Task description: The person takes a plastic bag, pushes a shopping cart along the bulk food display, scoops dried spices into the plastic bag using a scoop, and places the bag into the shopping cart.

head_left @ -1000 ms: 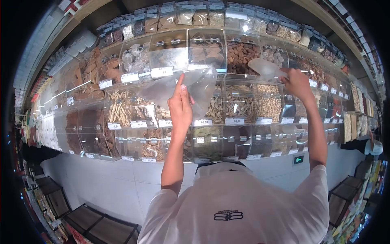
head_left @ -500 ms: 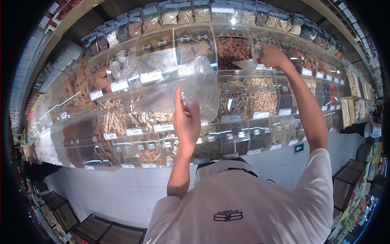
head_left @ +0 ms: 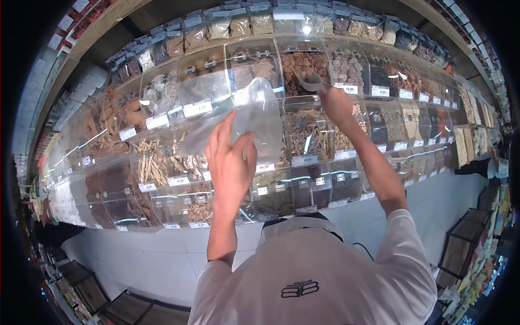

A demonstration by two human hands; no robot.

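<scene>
Right fingers (head_left: 323, 93) grip a rounded, probably plastic scoop (head_left: 311, 84).

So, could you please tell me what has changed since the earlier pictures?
The right hand has moved the scoop left, now over or among the brown pieces. The left hand has spread its fingers more. The scoop stays held; the plastic bag remains at the left hand.
</scene>
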